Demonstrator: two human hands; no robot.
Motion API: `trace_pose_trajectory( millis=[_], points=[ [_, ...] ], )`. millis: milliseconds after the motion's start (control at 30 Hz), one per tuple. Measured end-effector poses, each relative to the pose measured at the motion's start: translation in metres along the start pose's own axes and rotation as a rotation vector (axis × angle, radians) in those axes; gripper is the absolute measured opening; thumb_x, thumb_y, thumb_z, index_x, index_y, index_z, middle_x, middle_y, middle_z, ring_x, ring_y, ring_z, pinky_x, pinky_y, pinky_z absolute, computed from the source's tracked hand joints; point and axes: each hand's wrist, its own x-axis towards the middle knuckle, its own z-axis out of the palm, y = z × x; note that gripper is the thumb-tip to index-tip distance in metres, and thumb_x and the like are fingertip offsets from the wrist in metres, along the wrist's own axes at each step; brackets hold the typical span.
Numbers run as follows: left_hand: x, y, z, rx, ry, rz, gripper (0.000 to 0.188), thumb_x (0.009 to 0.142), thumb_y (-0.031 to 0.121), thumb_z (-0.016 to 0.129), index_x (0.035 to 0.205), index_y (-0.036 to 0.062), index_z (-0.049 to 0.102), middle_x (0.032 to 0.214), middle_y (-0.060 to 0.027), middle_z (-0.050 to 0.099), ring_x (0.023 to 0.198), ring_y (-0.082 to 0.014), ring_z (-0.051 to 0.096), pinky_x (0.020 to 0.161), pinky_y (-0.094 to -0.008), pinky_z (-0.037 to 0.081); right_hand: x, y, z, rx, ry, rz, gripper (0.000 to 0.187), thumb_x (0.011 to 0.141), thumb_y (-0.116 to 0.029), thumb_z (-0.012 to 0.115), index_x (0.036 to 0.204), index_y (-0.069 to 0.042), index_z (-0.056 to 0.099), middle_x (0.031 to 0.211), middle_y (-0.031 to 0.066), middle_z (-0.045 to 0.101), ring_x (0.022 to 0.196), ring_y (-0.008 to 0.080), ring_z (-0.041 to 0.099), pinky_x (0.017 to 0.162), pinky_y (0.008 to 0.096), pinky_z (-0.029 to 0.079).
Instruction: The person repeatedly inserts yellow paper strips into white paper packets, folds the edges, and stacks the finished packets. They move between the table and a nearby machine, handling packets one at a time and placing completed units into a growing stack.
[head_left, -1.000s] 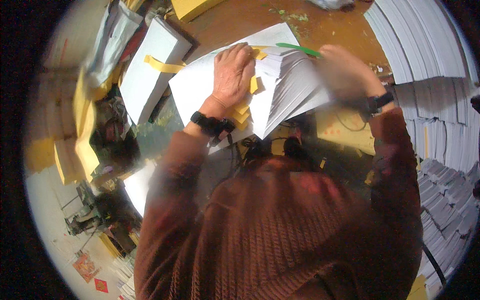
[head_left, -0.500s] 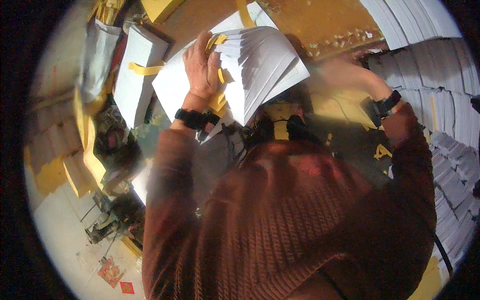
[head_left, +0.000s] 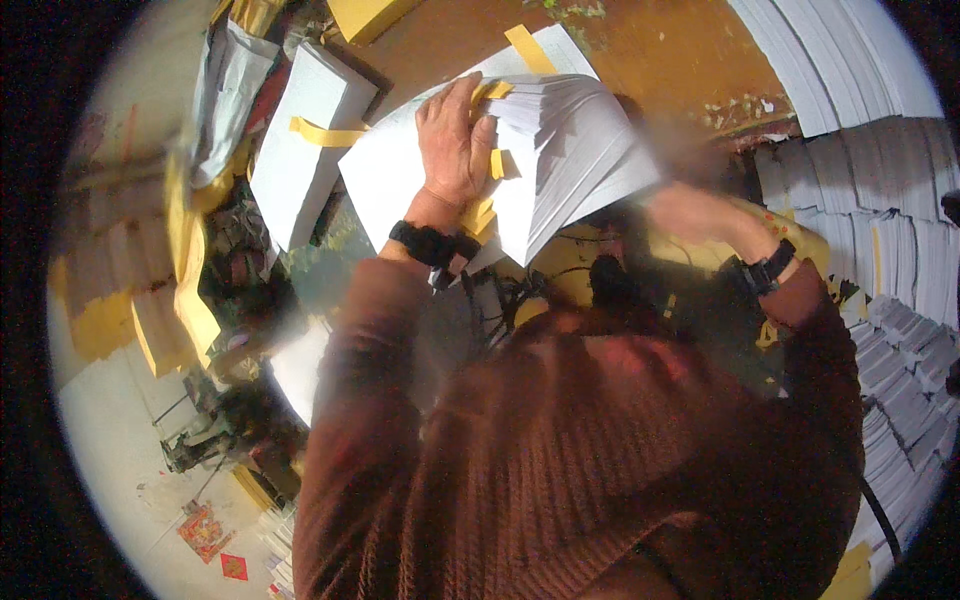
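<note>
Centrally, 1 stack of white sheets (head_left: 585,150), over the near part of the brown bench (head_left: 660,60); its right side fanned into many leaves. Yellow slips (head_left: 497,163), several, along the fold beside the left hand. 1 left hand (head_left: 455,150), palm down on the stack, fingers together; whether they grip cannot be told. 1 right hand (head_left: 695,212), motion-blurred, near the fan's right corner; contact and finger closure cannot be told. 2 black wristbands (head_left: 770,268), 1 per wrist. 1 yellow strip (head_left: 530,50), across a white sheet's far edge. 1 white block of paper (head_left: 320,85), left of the stack, with 1 yellow band (head_left: 325,132). White paper piles (head_left: 905,260), at far right.
</note>
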Motion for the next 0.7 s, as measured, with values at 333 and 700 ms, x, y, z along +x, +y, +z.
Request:
trace_pose_trajectory(
  millis=[333, 700],
  points=[
    [0.0, 0.0, -0.002, 0.025, -0.021, 0.054, 0.031, 0.082, 0.022, 0.05, 0.109, 0.0067, 0.051, 0.119, -0.0175, 0.05, 0.11, -0.0356, 0.045, 0.095, -0.0452, 0.029, 0.043, -0.041, 0.085, 0.141, -0.065, 0.072, 0.034, 0.092, -0.029, 0.042, 0.064, -0.01, 0.045, 0.049, -0.0048, 0.036, 0.037, 0.0068, 0.031, 0.031, 0.024, 0.024],
    [-0.001, -0.001, -0.002, 0.021, -0.005, 0.056, 0.031, 0.081, 0.022, 0.051, 0.107, 0.0061, 0.052, 0.12, -0.0188, 0.05, 0.111, -0.0359, 0.045, 0.096, -0.0457, 0.029, 0.196, -0.056, 0.3, -0.538, -0.119, -0.58, 0.023, 0.084, -0.02, 0.048, 0.074, -0.001, 0.057, 0.065, 0.0151, 0.056, 0.057, 0.0279, 0.054, 0.051, 0.0413, 0.042]
  ],
)
